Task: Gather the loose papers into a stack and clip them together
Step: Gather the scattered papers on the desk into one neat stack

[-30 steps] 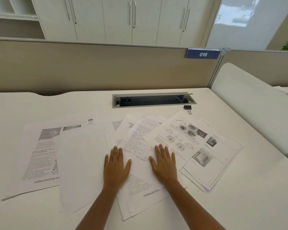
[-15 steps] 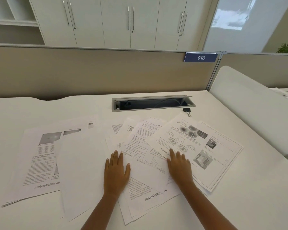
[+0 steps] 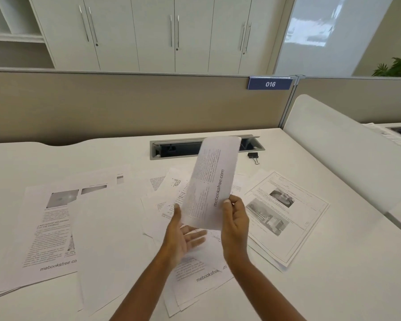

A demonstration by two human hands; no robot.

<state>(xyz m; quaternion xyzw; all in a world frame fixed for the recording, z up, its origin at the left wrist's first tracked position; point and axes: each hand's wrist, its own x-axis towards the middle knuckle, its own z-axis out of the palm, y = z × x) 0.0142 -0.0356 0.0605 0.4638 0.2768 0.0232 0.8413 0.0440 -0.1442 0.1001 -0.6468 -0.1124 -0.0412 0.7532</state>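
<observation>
Head view: right hand (image 3: 235, 218) pinches one raised sheet (image 3: 212, 181); left hand (image 3: 183, 237) is spread below it. Loose papers (image 3: 102, 228) cover the desk (image 3: 333, 286); the curling sheet may slip or crease.

desk (image 3: 333, 286): smooth matt white laminate. loose papers (image 3: 56, 228): thin matt white paper, black print. binder clip (image 3: 252, 155): black body, shiny wire handles. cable tray (image 3: 153, 150): grey brushed metal frame. partition (image 3: 102, 105): beige, cloth-like, matt.
</observation>
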